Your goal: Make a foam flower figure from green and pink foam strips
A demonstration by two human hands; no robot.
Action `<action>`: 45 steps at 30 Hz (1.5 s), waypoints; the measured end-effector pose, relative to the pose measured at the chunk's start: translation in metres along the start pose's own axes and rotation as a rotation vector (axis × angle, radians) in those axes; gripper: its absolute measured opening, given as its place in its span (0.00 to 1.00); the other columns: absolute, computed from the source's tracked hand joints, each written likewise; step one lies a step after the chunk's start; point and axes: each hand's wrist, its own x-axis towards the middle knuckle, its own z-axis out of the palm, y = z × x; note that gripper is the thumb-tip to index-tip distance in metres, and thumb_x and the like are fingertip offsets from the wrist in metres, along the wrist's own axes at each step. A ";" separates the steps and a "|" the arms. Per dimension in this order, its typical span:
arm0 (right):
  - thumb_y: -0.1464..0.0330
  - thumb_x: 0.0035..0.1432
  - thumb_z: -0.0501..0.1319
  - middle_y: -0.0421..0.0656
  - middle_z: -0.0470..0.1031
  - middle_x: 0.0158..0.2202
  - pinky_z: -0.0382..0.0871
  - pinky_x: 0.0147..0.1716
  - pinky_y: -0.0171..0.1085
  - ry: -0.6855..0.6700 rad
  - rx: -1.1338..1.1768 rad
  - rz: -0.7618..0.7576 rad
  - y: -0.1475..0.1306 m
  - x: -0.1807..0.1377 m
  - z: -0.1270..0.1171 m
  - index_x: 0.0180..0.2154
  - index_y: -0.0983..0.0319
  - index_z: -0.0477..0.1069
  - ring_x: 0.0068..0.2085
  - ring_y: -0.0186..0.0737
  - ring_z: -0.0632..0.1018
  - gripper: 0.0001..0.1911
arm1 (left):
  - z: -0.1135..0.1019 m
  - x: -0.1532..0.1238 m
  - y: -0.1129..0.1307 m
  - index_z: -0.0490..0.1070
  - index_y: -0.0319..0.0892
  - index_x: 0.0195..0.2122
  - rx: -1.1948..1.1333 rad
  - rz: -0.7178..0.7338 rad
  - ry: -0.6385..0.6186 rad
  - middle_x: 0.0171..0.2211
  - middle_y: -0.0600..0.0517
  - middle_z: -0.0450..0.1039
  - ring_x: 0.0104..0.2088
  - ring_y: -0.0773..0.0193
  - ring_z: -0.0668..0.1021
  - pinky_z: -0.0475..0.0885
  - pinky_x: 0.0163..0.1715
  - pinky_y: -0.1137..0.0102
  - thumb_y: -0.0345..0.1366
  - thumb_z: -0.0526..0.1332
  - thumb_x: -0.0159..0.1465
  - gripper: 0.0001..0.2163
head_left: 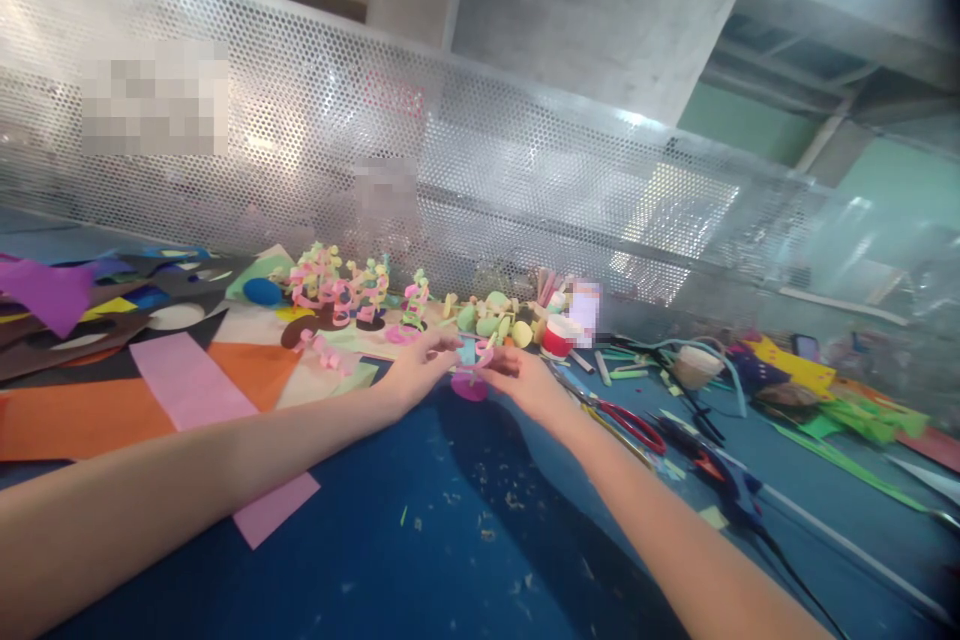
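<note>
Left hand (416,360), right hand (525,380) meet mid-table (420,540) at paper piece (470,385); paper sheets (187,385) at 9 o'clock; curled paper figures (337,290) at 11; tape roll (559,335) at 1; scissors (634,425), glue gun (720,480) at 4; mesh screen (480,170) behind table

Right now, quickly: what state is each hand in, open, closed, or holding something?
Left hand: fingertips pinching the small pink paper-curl piece on a round magenta base.
Right hand: closed on the same piece, opposite side.

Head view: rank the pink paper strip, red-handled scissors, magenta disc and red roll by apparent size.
1. pink paper strip, though it lies nearest the camera
2. red-handled scissors
3. magenta disc and red roll look alike, so they are not ranked
</note>
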 end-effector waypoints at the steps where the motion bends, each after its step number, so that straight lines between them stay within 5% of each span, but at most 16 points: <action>1: 0.65 0.47 0.62 0.46 0.76 0.32 0.69 0.35 0.40 -0.005 0.002 -0.003 0.000 0.000 0.001 0.34 0.65 0.70 0.33 0.40 0.76 0.12 | 0.000 0.000 0.001 0.69 0.40 0.39 -0.012 0.013 -0.003 0.37 0.50 0.71 0.41 0.60 0.73 0.65 0.45 0.64 0.39 0.57 0.56 0.11; 17: 0.66 0.40 0.66 0.38 0.72 0.26 0.66 0.35 0.39 0.021 0.002 0.018 0.001 -0.001 0.008 0.26 0.62 0.66 0.30 0.36 0.73 0.11 | 0.003 -0.001 0.000 0.62 0.41 0.41 -0.219 -0.099 -0.094 0.31 0.53 0.70 0.35 0.64 0.75 0.69 0.38 0.67 0.36 0.65 0.50 0.19; 24: 0.59 0.52 0.57 0.42 0.73 0.32 0.70 0.31 0.35 0.058 0.162 0.198 -0.004 0.001 0.003 0.34 0.60 0.65 0.34 0.36 0.75 0.11 | 0.004 -0.002 0.000 0.61 0.42 0.42 -0.220 -0.071 -0.145 0.29 0.54 0.71 0.32 0.65 0.75 0.69 0.35 0.69 0.36 0.66 0.50 0.20; 45: 0.65 0.50 0.60 0.42 0.74 0.33 0.67 0.32 0.34 -0.056 0.182 0.242 -0.016 -0.004 -0.004 0.32 0.62 0.72 0.35 0.35 0.73 0.09 | 0.004 -0.005 0.009 0.60 0.41 0.42 -0.182 -0.130 -0.176 0.26 0.55 0.70 0.27 0.68 0.74 0.68 0.34 0.68 0.35 0.65 0.50 0.20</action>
